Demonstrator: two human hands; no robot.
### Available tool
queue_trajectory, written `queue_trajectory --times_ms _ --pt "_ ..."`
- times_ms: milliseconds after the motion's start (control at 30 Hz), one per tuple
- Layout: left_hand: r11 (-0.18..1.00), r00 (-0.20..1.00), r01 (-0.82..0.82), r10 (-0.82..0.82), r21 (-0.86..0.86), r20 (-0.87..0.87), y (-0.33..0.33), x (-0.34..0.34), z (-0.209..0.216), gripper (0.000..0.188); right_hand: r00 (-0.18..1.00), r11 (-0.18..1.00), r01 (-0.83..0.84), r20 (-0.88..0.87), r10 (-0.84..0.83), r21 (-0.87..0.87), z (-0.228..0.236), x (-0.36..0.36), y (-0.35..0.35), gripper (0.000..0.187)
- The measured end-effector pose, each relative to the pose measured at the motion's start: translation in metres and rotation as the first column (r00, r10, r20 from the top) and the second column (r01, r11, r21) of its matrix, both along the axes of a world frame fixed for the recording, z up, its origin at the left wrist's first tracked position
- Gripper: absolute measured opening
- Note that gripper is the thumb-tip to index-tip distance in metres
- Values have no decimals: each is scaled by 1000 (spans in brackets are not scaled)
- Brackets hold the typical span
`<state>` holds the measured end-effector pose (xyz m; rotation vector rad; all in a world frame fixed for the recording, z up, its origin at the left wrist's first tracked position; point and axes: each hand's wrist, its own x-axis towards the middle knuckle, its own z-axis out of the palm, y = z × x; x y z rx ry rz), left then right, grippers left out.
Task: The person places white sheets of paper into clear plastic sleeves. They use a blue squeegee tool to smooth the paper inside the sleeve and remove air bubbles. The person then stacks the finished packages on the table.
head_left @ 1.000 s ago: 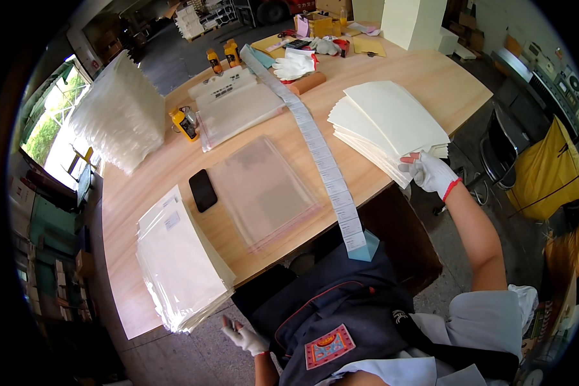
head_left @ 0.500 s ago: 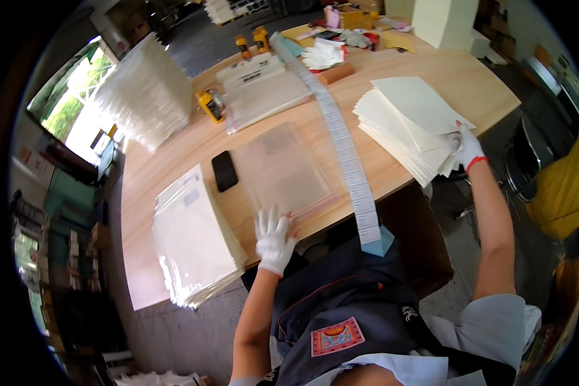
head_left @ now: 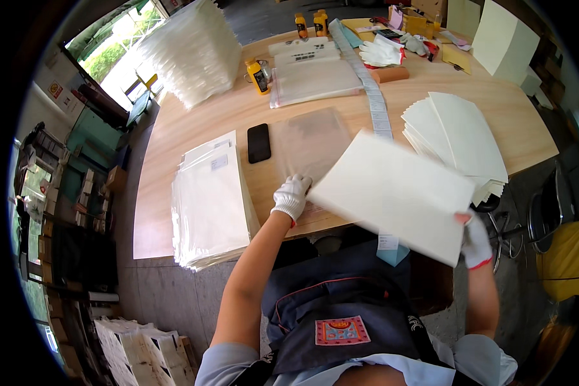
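My right hand [head_left: 476, 241], in a white glove with a red cuff, grips a large white sheet of card [head_left: 395, 193] by its right edge. The card hangs tilted over the table's front edge, its left corner close to my left hand [head_left: 293, 196]. That gloved hand has its fingers bent together at the near part of a clear plastic bag [head_left: 309, 138] lying flat, and appears to pinch it; the fingertips are partly hidden. On the right lies a fanned stack of white cards [head_left: 460, 132]. At the left is a pile of filled clear bags [head_left: 209, 199] with small labels.
A black phone [head_left: 258, 143] lies beside the bag. A long strip of labels [head_left: 374, 103] crosses the wooden table [head_left: 151, 212]. Farther back are a stack of clear bags [head_left: 315, 80], an orange bottle [head_left: 257, 76], spare gloves [head_left: 383, 51] and a tall wrapped stack [head_left: 196, 51].
The right hand has drawn a card from the stack and swung it left toward the bag. My left hand's spread fingers have closed at the bag's near part. The view has shifted.
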<state>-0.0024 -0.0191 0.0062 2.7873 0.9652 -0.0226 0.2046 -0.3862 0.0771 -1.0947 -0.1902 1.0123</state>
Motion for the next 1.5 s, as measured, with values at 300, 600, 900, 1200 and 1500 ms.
queue_trajectory --times_ms 300,600,900,1200,1500 --pt "982 951 -184 169 35 259 1 -17 -12 24 950 994 82 -295 -100 -72 -76 -69 18 31" --pt "970 706 -42 197 -238 680 -7 -34 5 34 922 988 141 -372 -107 67 -101 -98 28 30" --pt "987 625 -21 136 -158 768 -20 -55 -13 42 956 990 134 -267 -119 41 -85 -99 27 35" --pt "987 670 109 16 -119 742 -34 -53 -11 45 978 990 135 -154 -138 -31 -72 -103 33 21" --pt "585 -164 409 802 -700 574 -110 3 -37 71 989 999 27 -144 -33 -41 -56 -131 31 15"
